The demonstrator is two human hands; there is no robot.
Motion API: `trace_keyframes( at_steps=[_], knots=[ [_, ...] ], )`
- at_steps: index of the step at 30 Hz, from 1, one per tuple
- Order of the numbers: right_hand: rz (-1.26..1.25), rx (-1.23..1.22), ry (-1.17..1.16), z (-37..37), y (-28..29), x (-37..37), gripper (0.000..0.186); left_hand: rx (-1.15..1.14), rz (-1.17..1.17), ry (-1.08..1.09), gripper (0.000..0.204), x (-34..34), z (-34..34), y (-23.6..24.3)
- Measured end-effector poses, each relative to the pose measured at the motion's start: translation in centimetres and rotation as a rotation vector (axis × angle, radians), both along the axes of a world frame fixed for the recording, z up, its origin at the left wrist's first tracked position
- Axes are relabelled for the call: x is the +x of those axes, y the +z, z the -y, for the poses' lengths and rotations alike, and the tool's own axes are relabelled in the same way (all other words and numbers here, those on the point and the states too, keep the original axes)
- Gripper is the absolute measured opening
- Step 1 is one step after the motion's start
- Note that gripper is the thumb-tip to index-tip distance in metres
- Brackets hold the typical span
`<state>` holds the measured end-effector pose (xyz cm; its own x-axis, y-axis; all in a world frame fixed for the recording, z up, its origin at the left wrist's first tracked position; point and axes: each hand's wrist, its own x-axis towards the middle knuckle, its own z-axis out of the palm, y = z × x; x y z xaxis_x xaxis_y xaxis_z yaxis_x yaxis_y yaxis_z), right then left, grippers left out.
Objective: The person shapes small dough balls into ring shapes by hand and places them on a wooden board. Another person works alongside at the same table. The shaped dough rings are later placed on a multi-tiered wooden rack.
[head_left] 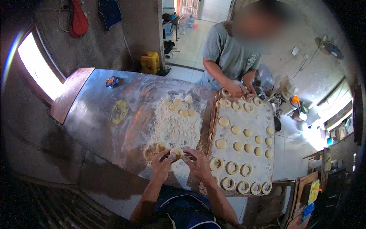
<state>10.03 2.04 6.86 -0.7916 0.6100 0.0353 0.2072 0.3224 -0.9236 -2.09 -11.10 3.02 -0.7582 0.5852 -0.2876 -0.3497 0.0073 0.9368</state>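
Head view showed both forearms reaching up from the lower edge, the left hand (161,165) and right hand (198,162) curled toward each other over the floured metal table (95,114). Their fingers pinched a round dough piece (176,153) between them from either side. It sat at the near edge of the flour heap (176,126), just left of the dough-ring tray (263,122).
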Motion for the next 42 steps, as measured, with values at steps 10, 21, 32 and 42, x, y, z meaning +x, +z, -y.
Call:
trace_keyframes(
  at_steps=[10, 21, 32, 42],
  knots=[
    [0.015, -0.016, -0.046, 2.6, 0.0, -4.3, 0.055, -0.061, -0.449, -0.088, 0.023, -2.0, 0.5, 2.5],
    [-0.336, -0.593, -0.214, 1.2, -3.1, -4.1, 0.051, 0.618, 0.548, -0.260, 0.033, -2.8, -0.9, 1.1],
    [-0.008, 0.414, -0.317, -0.7, -0.6, -0.6, 0.053, 0.292, 0.049, -0.202, 0.030, 1.5, -8.1, 0.9],
    [0.038, -0.124, -0.400, -4.5, 1.6, 8.9, 0.058, 0.482, 0.149, -0.313, 0.040, 10.4, -14.2, 0.1]
  ],
)
